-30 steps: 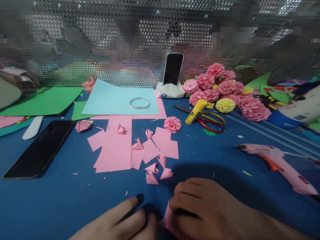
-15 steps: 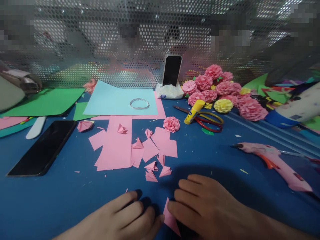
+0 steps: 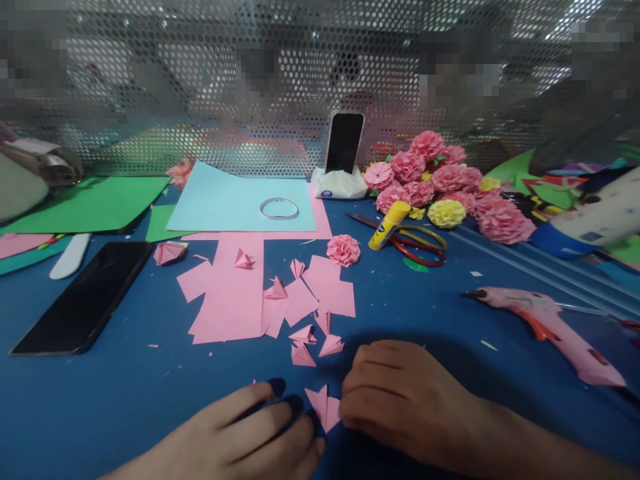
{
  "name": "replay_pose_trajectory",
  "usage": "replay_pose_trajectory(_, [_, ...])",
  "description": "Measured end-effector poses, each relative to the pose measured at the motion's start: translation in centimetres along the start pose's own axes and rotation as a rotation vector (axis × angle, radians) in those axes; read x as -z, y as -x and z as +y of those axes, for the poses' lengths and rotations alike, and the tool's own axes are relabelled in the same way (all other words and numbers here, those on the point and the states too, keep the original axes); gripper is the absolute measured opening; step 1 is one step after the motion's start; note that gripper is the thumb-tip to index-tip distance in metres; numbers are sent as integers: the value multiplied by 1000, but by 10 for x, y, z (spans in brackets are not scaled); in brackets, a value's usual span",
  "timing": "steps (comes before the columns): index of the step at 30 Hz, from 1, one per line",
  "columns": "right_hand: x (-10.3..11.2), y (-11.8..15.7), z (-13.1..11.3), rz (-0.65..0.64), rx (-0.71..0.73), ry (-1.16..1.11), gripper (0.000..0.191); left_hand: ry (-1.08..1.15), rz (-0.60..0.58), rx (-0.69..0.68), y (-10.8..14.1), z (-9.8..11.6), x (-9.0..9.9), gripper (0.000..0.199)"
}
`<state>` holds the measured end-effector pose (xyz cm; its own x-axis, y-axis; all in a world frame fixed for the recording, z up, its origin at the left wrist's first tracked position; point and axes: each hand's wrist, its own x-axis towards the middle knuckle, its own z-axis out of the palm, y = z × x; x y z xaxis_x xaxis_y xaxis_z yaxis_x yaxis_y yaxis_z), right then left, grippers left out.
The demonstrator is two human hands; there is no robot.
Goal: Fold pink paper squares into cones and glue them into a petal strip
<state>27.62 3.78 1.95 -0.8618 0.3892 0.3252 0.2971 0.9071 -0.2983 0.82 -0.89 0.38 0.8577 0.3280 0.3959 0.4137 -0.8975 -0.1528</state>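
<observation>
A small folded piece of pink paper [image 3: 325, 408] with pointed corners stands out between my hands at the bottom. My right hand [image 3: 400, 400] has its fingers curled together, and their tips pinch the right edge of this paper. To the left, my left hand [image 3: 260, 427] rests low with its fingers bent and slightly apart, close to the paper, with nothing visible in it. Just beyond lie several similar folded pink pieces [image 3: 303, 355]. Pink paper sheets and squares [image 3: 233, 300] overlap behind them, beside a finished pink paper flower [image 3: 343, 250].
A glue stick [image 3: 389, 225] leans on scissors [image 3: 423, 243]. A pink glue gun [image 3: 550, 327] lies right, a black phone [image 3: 85, 297] left. Behind are a light blue sheet [image 3: 225, 200], a tape-like ring [image 3: 279, 208], an upright phone [image 3: 345, 143], paper flowers [image 3: 450, 177] and a perforated metal panel [image 3: 200, 87].
The folded pink paper has turned and spread, now showing a creased, several-pointed shape. My right hand has shifted slightly and its fingers have drawn closer together. The left hand has barely moved.
</observation>
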Motion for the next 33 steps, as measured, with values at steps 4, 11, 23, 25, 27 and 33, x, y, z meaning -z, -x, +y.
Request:
replay_pose_trajectory(4, [-1, -1, 3, -2, 24, -5, 25, 9, 6, 32, -3, -1, 2, 37])
replay_pose_trajectory(11, [-2, 1, 8, -45, 16, -33, 19, 74, -10, 55, -5, -5, -3, 31])
replay_pose_trajectory(23, [-3, -1, 6, -24, 25, 52, 22, 101, 45, 78, -4, -3, -13, 27])
replay_pose_trajectory(25, [-5, -2, 7, -40, 2, 32, 19, 101, 35, 77, -3, -3, -12, 28])
replay_pose_trajectory(27, [-6, -3, 8, -74, -14, 17, 18, 88, 18, 83, -4, -2, -11, 28])
replay_pose_trajectory(33, [-8, -6, 4, -142, -88, -20, 11, 54, -1, 42, -5, -2, -11, 30])
